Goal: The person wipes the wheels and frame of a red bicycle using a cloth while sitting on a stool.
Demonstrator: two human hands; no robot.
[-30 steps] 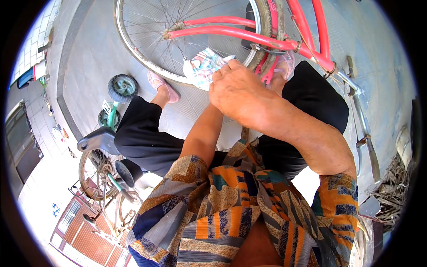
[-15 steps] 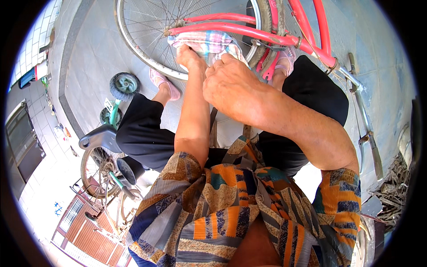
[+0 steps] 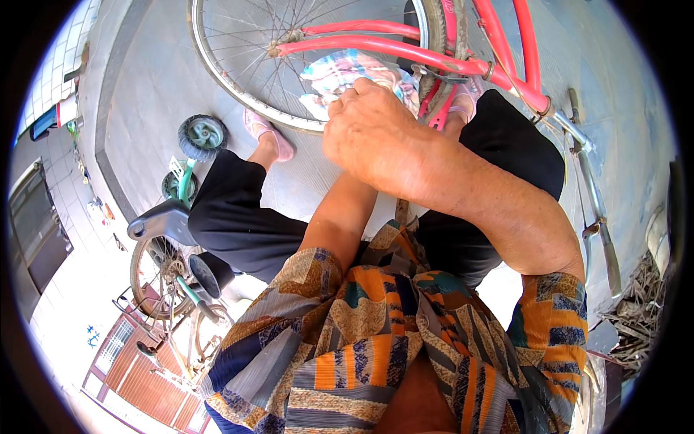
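Note:
A checked cloth [image 3: 354,71], pink, white and blue, lies bunched against the wheel, just below the red fork [image 3: 376,43] of a bicycle. My right hand [image 3: 372,134] is closed on the near side of this cloth, knuckles up, fingertips partly hidden. My left forearm [image 3: 341,217] reaches up beneath the right wrist. Behind it my left hand is hidden, so its fingers do not show. Left of the cloth, the spoked wheel [image 3: 217,76] has a silver rim, its hub at the fork's end.
The bicycle's handlebar [image 3: 600,210] extends down the right side. My pink shoes [image 3: 267,136] are on the grey floor on either side of the work. To the left stand a small teal-wheeled ride-on [image 3: 202,137] and another bicycle [image 3: 163,278]. Dry sticks [image 3: 643,311] are piled at lower right.
My left hand has moved right and slipped out of sight behind the right hand. The cloth has shifted right, away from the hub, and bunched up. My right hand has moved slightly left.

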